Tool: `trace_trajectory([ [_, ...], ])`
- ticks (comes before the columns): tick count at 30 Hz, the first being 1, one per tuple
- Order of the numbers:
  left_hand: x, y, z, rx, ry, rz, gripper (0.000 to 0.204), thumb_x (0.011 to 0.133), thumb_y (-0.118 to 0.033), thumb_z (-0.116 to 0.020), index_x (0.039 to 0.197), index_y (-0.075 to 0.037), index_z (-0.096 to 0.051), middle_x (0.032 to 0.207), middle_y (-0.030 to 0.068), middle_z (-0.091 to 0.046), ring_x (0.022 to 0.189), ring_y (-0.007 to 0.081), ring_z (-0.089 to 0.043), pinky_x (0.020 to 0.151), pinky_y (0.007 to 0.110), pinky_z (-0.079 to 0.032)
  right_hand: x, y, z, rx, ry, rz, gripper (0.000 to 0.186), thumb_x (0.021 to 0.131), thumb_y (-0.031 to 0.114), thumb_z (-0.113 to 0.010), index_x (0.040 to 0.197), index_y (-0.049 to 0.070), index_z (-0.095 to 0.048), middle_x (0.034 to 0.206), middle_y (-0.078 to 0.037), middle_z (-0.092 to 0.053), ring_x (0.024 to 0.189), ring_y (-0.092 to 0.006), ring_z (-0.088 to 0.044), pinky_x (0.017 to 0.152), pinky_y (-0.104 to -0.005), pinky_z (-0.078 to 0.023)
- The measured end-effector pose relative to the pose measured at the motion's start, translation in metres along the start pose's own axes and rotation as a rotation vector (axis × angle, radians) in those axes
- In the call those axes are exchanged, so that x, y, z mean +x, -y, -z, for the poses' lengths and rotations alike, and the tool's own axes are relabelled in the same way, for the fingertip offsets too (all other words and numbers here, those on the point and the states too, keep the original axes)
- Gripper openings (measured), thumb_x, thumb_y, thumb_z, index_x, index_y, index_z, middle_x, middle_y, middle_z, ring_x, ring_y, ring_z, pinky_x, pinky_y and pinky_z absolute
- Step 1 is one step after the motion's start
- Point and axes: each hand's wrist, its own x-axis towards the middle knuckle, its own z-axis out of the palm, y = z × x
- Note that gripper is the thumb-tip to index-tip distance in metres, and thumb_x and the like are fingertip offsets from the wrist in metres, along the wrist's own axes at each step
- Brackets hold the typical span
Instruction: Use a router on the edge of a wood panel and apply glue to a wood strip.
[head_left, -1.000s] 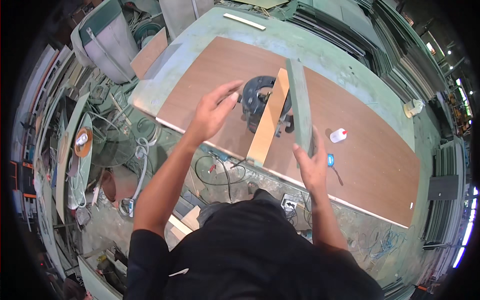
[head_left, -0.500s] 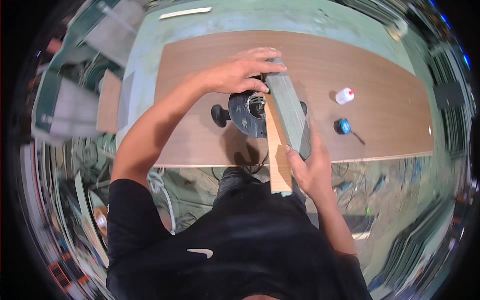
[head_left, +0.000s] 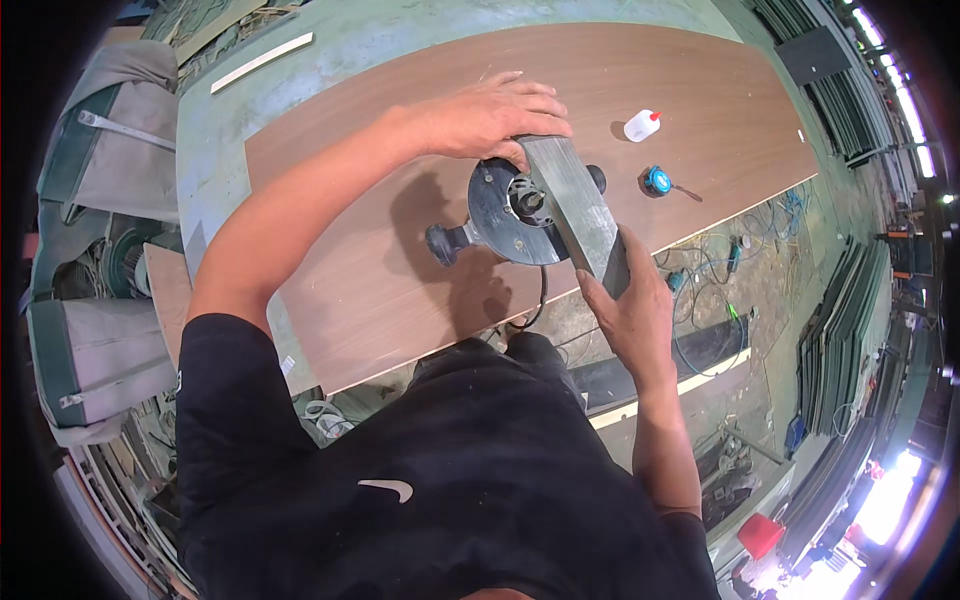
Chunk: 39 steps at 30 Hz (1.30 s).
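A grey wooden block [head_left: 575, 205] is held slantwise between both hands, above the right part of a router [head_left: 492, 213]. The router's round dark base plate faces up, with an opening at its middle. One black knob handle [head_left: 446, 243] sticks out to the left. The other knob [head_left: 597, 178] shows past the block. My left hand [head_left: 492, 118] is closed over the block's far end, its thumb near the plate. My right hand [head_left: 634, 312] grips the near end, with thumb and fingers on opposite sides. The block hides part of the base plate.
Beneath the router lies a large brown board [head_left: 350, 250] on a pale green table [head_left: 400, 30]. To the right are a white bottle with a red tip [head_left: 642, 125] and a blue tape measure [head_left: 657, 181]. A pale wooden strip [head_left: 262, 62] lies far left. Cables [head_left: 705, 262] trail on the floor.
The light wood strip under the block no longer shows. The block now appears more tilted, covering the plate's right side. My view has turned, so the table appears rotated.
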Motion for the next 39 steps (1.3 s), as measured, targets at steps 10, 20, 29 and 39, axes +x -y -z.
trace_trajectory([
  [10, 0.004, 0.007, -0.003, -0.18, 0.021, -0.033, 0.067, 0.079, -0.008, -0.079, 0.142, -0.011, -0.055, 0.147, 0.0071, -0.052, 0.141, 0.0337, -0.042, 0.116, 0.046, -0.044, -0.003, 0.008, -0.007, -0.029, -0.003, -0.113, 0.064, 0.084, 0.028, -0.078, 0.137, 0.002, -0.053, 0.117, -0.024, -0.068, 0.104, -0.0448, -0.067, 0.087, -0.0494, -0.053],
  [20, -0.061, 0.0, -0.034, -0.503, -0.716, 0.434, 0.06, 0.097, -0.025, -0.07, 0.15, -0.008, -0.051, 0.151, 0.0169, -0.051, 0.139, 0.0306, -0.049, 0.115, 0.044, -0.041, -0.001, -0.032, -0.008, 0.221, -0.167, -0.147, 0.061, 0.09, 0.028, -0.076, 0.139, -0.003, -0.056, 0.111, -0.019, -0.07, 0.098, -0.0278, -0.07, 0.085, -0.0409, -0.053],
  [29, -0.124, -0.099, -0.169, -0.914, -0.929, 1.038, 0.049, 0.1, -0.03, -0.066, 0.14, -0.003, -0.06, 0.127, 0.0158, -0.066, 0.12, 0.0212, -0.06, 0.103, 0.037, -0.047, 0.018, -0.158, -0.033, 0.805, -0.161, -0.425, 0.05, 0.098, 0.026, -0.068, 0.135, -0.006, -0.056, 0.095, -0.007, -0.061, 0.074, -0.0105, -0.055, 0.066, -0.0278, -0.046],
  [39, -0.081, -0.108, -0.185, -0.682, -1.304, 1.267, 0.011, 0.088, -0.011, -0.06, 0.09, -0.002, -0.066, 0.067, 0.0012, -0.058, 0.051, 0.0084, -0.051, 0.044, 0.027, -0.039, 0.043, -0.289, -0.138, -0.112, -0.066, -0.102, 0.07, 0.084, 0.038, -0.077, 0.138, 0.002, -0.052, 0.125, -0.025, -0.062, 0.118, -0.0434, -0.056, 0.103, -0.0544, -0.042],
])
